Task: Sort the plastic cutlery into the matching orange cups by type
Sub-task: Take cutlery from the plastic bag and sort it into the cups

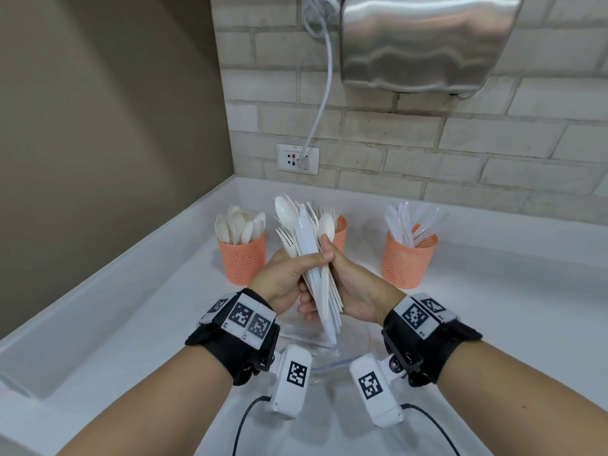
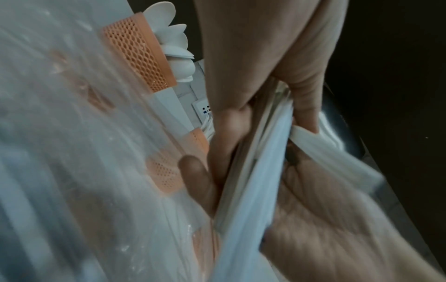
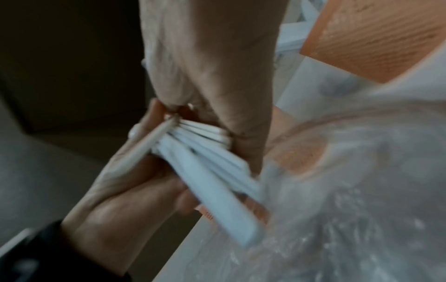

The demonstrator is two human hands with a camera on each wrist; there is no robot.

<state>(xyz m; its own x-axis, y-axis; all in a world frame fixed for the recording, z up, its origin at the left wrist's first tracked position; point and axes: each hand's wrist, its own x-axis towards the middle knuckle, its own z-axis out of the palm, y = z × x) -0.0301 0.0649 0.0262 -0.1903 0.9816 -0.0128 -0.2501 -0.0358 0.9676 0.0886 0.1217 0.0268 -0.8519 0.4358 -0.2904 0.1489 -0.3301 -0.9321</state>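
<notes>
Here both hands meet at the middle of the white counter, and together they hold one mixed bundle of white plastic spoons, forks and knives. The left hand is closed around the handles from the left side, with its thumb laid across the front of the bundle. The right hand grips the same handles from the right side, and its thumb presses on the stem of a spoon near the top. The heads of the cutlery fan out upward, and the handle ends point down toward a clear bowl that stands below the hands. Behind the hands three orange cups stand in a row on the counter. The left cup holds spoons, the right cup holds knives, and the middle cup is mostly hidden behind the bundle, so its content cannot be told. In the wrist views, which are blurred, the fingers are curled tight around the flat handles.
</notes>
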